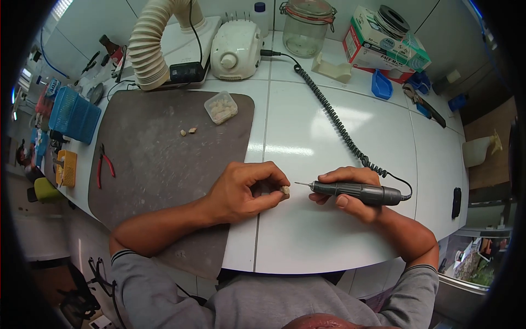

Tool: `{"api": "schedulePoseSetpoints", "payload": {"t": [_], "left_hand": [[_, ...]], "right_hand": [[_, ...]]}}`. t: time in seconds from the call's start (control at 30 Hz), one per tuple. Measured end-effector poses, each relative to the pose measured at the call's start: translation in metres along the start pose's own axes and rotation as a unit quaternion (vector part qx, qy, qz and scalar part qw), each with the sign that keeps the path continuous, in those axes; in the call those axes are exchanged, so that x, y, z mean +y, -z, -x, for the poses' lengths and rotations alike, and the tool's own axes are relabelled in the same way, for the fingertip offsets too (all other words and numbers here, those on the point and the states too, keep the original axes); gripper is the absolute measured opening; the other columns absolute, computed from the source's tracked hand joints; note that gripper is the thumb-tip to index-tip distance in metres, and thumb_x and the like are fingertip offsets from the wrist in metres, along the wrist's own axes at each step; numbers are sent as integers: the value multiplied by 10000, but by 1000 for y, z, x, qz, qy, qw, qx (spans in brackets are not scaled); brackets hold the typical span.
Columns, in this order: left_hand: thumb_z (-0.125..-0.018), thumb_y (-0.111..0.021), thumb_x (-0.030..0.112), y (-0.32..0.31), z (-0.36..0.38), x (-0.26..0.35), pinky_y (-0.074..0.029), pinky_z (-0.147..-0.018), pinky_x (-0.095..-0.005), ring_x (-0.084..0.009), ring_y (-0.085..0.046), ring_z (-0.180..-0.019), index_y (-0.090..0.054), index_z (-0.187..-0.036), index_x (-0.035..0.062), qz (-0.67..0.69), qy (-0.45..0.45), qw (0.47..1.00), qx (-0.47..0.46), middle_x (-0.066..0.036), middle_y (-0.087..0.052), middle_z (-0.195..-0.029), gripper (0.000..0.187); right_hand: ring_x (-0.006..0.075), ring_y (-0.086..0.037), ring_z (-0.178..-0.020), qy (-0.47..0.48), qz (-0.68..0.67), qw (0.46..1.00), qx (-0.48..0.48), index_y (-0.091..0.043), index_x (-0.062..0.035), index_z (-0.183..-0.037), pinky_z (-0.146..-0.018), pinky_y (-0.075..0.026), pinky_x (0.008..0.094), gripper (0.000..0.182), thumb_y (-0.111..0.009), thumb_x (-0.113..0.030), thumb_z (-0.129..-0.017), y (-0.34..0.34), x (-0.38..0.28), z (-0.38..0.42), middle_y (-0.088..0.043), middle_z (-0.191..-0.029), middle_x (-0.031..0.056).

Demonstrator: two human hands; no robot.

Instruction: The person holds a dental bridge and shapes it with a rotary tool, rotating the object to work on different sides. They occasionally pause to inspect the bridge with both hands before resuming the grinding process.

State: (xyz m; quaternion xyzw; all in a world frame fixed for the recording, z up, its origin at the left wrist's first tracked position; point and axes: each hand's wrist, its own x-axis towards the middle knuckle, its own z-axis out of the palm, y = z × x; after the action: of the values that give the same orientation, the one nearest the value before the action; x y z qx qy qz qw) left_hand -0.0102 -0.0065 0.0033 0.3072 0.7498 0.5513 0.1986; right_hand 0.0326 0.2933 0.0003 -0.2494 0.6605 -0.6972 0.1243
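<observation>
My left hand (249,189) pinches a small pale shell-like piece (285,190) between thumb and fingertips, above the right edge of the mat. Wrapped in my right hand (350,192) is a black rotary tool handpiece (361,193). Its thin metal bit points left toward the small piece, with a gap between them. A coiled black cord (334,118) runs from the handpiece back to a white control unit (236,50). On the mat, a clear plastic tub (221,108) holds several similar pale pieces, and two small pieces (188,131) lie beside it.
Red-handled pliers (105,165) lie on the brown mat (159,181). A ribbed hose (148,49) hangs at the back left. A glass jar (307,30), a face mask box (383,46), a blue scoop (382,85) and cutters (424,104) stand or lie behind. Baskets (74,115) line the left edge.
</observation>
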Motion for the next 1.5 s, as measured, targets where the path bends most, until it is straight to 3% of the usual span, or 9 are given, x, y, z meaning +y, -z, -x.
{"api": "schedulePoseSetpoints", "payload": {"t": [0.03, 0.17, 0.27, 0.37, 0.6, 0.87, 1.1, 1.27, 1.5], "left_hand": [[-921, -746, 36, 0, -1, 3, -554, -675, -237, -83, -732, -785, -731, -1079, 2, -5, 3, 1000, 11, -51, -797, -928, 163], [-928, -772, 46, -2, -1, 6, -528, -646, -236, -61, -696, -760, -719, -1088, -3, -6, 16, 999, 32, -41, -782, -912, 175], [-937, -783, 41, -5, 0, -2, -514, -641, -233, -59, -688, -767, -715, -1092, -8, 13, -8, 1000, 27, -46, -769, -914, 176], [-942, -788, 37, -5, 0, -4, -510, -654, -226, -56, -680, -783, -713, -1095, -9, -4, -41, 999, 33, -44, -754, -918, 176], [-949, -788, 52, -5, 1, -1, -510, -670, -226, -56, -670, -791, -715, -1110, -16, -20, -23, 999, 42, -33, -734, -920, 189], [-945, -781, 41, -5, 0, -1, -506, -662, -228, -56, -664, -789, -729, -1092, -21, -27, -25, 998, 41, -42, -738, -935, 168], [-958, -758, 14, -4, 1, -3, -578, -744, -249, -96, -729, -868, -733, -1123, -34, -26, -20, 999, 29, -78, -770, -986, 173], [-944, -799, 66, -5, 1, -1, -587, -730, -259, -123, -748, -843, -755, -1115, -15, -5, -22, 999, 28, -99, -785, -954, 195], [-933, -812, 32, -3, 1, 0, -598, -717, -259, -141, -774, -870, -758, -1086, -35, -21, -32, 999, 2, -116, -795, -952, 176]], "right_hand": [[316, -780, -1065, -24, -26, 999, 9, -605, 132, -1336, -922, -643, 393, 424, -640, -117, -994, 2, 0, 2, -760, -1128, 261], [347, -766, -1099, -81, -129, 987, 51, -583, 141, -1359, -942, -633, 408, 452, -633, -139, -1008, 2, 2, 5, -707, -1214, 286], [372, -773, -1066, -104, -110, 986, 71, -583, 140, -1336, -890, -644, 425, 514, -661, -223, -980, -2, -2, 3, -713, -1178, 301], [360, -773, -1067, -94, -108, 987, 69, -585, 135, -1342, -886, -644, 419, 518, -672, -223, -978, -2, -3, 1, -715, -1172, 294], [331, -767, -1103, -86, -105, 990, 46, -583, 138, -1361, -925, -639, 394, 452, -643, -144, -1013, -1, 0, 4, -713, -1204, 276], [310, -774, -1087, -87, -83, 992, 28, -604, 117, -1351, -941, -633, 379, 430, -652, -152, -1018, 0, -2, 4, -721, -1203, 259], [275, -786, -1052, -82, -42, 996, 6, -626, 111, -1334, -941, -626, 362, 406, -653, -130, -1008, 1, -4, 3, -755, -1133, 251], [279, -793, -1019, -70, -17, 997, -13, -641, 116, -1314, -921, -641, 358, 387, -652, -109, -999, 1, -5, 2, -762, -1108, 258], [304, -806, -939, -54, -22, 998, -19, -670, 131, -1241, -866, -673, 370, 352, -652, -110, -984, 1, -7, 5, -762, -1040, 268]]}}
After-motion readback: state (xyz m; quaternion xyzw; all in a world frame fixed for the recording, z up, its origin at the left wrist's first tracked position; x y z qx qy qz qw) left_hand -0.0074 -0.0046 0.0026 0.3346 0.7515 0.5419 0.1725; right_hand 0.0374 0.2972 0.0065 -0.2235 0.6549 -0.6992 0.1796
